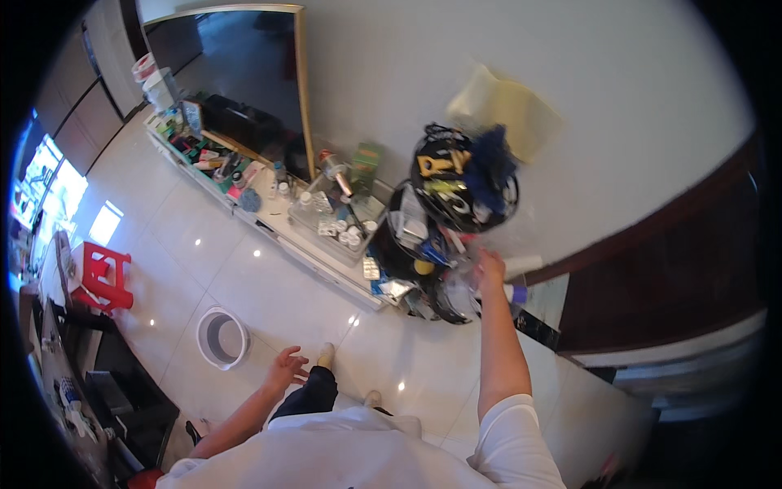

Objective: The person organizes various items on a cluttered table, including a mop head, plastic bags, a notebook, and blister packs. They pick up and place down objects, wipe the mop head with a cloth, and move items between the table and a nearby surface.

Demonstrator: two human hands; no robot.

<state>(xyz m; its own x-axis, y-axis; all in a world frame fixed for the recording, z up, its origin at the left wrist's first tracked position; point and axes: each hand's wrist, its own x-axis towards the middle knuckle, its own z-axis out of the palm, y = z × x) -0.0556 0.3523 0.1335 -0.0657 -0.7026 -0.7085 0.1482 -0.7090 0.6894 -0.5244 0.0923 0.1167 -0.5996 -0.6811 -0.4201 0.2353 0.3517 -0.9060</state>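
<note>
My right hand [490,269] reaches out to the cluttered end of a long low white cabinet [317,272]. It is blurred, right against a clear plastic item [458,282], and I cannot tell whether the fingers grip it. A white container with a purple end [518,294] shows just beyond my wrist. Above the hand sits a round black basket [467,220] holding yellow-handled items and a dark blue cloth [489,168]. A second black container [391,247] stands beside it, filled with packets. My left hand [286,370] hangs over the floor with fingers apart, holding nothing.
A television [232,79] stands on the cabinet behind a clear plastic bin [333,235] of small bottles. On the tiled floor are a white bucket [223,337] and a red plastic stool [107,278]. Dark furniture [131,391] lines the left; a dark brown door [660,263] is at right.
</note>
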